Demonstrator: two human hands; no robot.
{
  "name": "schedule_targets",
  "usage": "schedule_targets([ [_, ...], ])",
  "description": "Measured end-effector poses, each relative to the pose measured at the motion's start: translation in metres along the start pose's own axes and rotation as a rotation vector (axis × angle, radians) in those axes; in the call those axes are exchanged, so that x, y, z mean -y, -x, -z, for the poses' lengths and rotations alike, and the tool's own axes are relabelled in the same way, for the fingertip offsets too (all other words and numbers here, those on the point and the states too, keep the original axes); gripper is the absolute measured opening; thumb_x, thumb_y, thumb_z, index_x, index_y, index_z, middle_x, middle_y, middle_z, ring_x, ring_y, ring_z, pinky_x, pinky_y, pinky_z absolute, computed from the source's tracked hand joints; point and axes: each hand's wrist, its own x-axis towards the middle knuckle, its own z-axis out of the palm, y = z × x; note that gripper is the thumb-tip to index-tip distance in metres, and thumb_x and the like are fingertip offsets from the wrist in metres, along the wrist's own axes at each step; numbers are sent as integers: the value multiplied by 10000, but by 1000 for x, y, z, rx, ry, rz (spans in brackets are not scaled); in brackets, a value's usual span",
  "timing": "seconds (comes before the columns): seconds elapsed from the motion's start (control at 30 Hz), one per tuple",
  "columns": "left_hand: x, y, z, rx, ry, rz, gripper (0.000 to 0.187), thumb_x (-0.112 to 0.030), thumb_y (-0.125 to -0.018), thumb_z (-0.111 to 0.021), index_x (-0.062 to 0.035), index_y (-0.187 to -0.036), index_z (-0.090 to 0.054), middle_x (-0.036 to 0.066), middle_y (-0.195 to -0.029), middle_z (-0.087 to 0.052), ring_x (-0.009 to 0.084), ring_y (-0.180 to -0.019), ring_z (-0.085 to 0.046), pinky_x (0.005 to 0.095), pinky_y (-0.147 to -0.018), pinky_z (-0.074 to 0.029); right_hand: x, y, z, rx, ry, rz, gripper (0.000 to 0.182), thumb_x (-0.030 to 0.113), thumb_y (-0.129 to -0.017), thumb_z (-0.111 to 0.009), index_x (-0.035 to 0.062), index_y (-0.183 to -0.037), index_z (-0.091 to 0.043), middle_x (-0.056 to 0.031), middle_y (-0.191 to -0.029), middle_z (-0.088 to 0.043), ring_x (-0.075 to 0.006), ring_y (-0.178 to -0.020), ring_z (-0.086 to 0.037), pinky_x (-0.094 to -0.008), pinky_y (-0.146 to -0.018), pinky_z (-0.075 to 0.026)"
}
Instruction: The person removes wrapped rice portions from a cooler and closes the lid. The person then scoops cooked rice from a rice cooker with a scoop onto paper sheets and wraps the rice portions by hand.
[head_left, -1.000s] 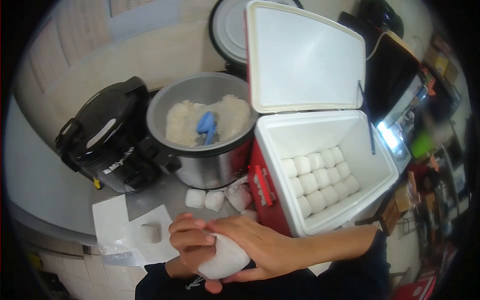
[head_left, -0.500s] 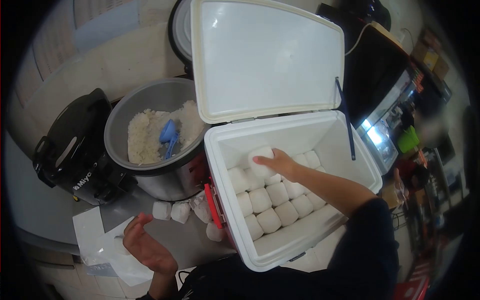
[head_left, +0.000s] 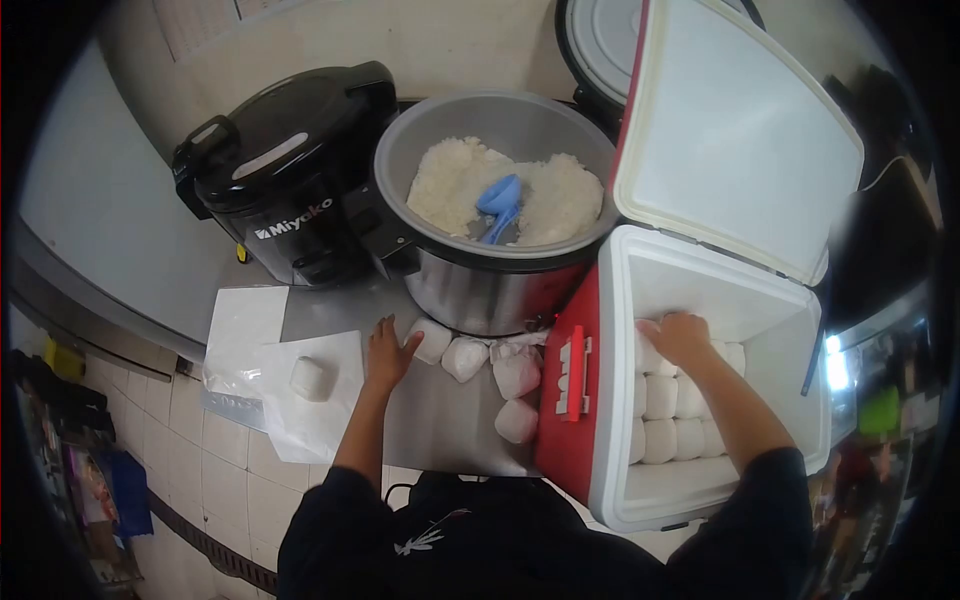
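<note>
My right hand (head_left: 682,340) reaches into the open cooler box (head_left: 622,500), its fingers closed at a white paper-wrapped rice packet (head_left: 649,355) in the far left corner. Rows of similar packets (head_left: 690,398) cover the cooler's floor, partly hidden by my forearm. My left hand (head_left: 389,352) is open, fingers apart, close over the steel counter beside a wrapped packet (head_left: 431,341). Several more packets (head_left: 466,359) lie right of it, along the cooker and cooler. Left of that hand, a white rounded lump (head_left: 313,379) sits on sheets of white paper (head_left: 300,433).
A large rice cooker pot (head_left: 470,295) holds cooked rice (head_left: 447,185) and a blue scoop (head_left: 499,200). A closed black cooker (head_left: 290,190) stands to its left. The cooler's raised lid (head_left: 745,130) and red latch (head_left: 574,372) rise at the right.
My view has swung right-side down and left, so the cooler now appears farther right. My right hand has lowered the packet into the corner. My left hand has moved from the paper toward the counter packets.
</note>
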Motion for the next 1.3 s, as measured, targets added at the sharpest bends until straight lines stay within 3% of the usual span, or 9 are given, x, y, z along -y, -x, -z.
schedule_targets([
  [0.17, -1, -28, -16, 617, -146, 253, 755, -416, -623, -773, 21, -1164, -478, 218, -1124, -535, 386, -1059, -502, 443, -915, -399, -10, 51, 33, -358, -125, 185, 416, 366, -855, -546, 16, -1076, -572, -130, -902, -614, -281, -837, -598, -391, -774, -458],
  [0.3, 9, -15, -23, 405, -13, 122, 724, -356, -563, -817, 13, -1094, -492, 202, -1030, -571, 378, -977, -548, 429, -868, -438, 31, 133, 87, -439, -448, 115, 327, 211, -819, -612, 13, -1073, -558, -112, -871, -601, -249, -799, -582, -360, -743, -456],
  [0.53, -85, 2, 100, 239, 730, 28, 559, -211, -609, -812, 9, -1022, -507, 161, -930, -616, 241, -796, -621, 319, -732, -494, 126, 217, 67, -1085, -587, 731, 473, 73, -673, -709, 9, -1113, -546, -154, -1067, -589, -295, -902, -569, -358, -752, -465],
  [0.63, -156, 5, 170, 209, 767, -434, 599, -247, -583, -824, 19, -1039, -540, 178, -1005, -595, 276, -876, -597, 351, -761, -487, 175, 228, 58, -712, -819, 824, 811, 217, -731, -730, -46, -1350, -277, -281, -1368, -287, -419, -1265, -316, -431, -1043, -282],
  [0.67, -174, 4, 184, 105, 794, -679, 624, -279, -573, -831, 18, -1044, -551, 187, -1037, -584, 293, -910, -583, 359, -775, -482, 186, 229, 52, -616, -876, 860, 870, 248, -733, -729, -63, -1364, -218, -303, -1369, -270, -437, -1272, -297, -443, -1058, -257],
  [0.83, -220, 14, 165, -193, 1251, -844, 442, -452, -799, -612, -64, -1001, -544, 194, -1068, -560, 324, -965, -557, 376, -783, -457, 185, 246, 58, -458, -1133, 974, 850, 243, -692, -746, -12, -1344, -265, -217, -1292, -392, -376, -1188, -408, -424, -974, -347],
  [1.07, -248, 14, 122, -252, 1127, -901, 650, -620, -877, -333, -45, -1164, -429, 224, -1128, -515, 351, -1019, -534, 410, -893, -407, 123, 231, 64, -333, -1234, 896, 823, 219, -571, -842, 38, -1254, -420, -123, -1175, -524, -231, -1067, -538, -321, -893, -426],
  [1.2, -247, 3, 117, -206, 1136, -792, 852, -684, -862, -158, 47, -1261, -341, 234, -1216, -455, 313, -1098, -490, 419, -948, -375, 34, 161, 82, -575, -1139, 392, 685, 211, -638, -806, 20, -1199, -462, -87, -1090, -557, -164, -1001, -539, -313, -882, -437],
  [1.3, -220, 10, 113, -248, 898, -487, 824, -679, -865, -202, 51, -1215, -357, 236, -1150, -489, 308, -1007, -531, 419, -903, -397, -42, 80, 62, -154, -1290, 137, 826, 379, -645, -793, -67, -1238, -430, -189, -1121, -568, -231, -1001, -572, -332, -852, -472],
])
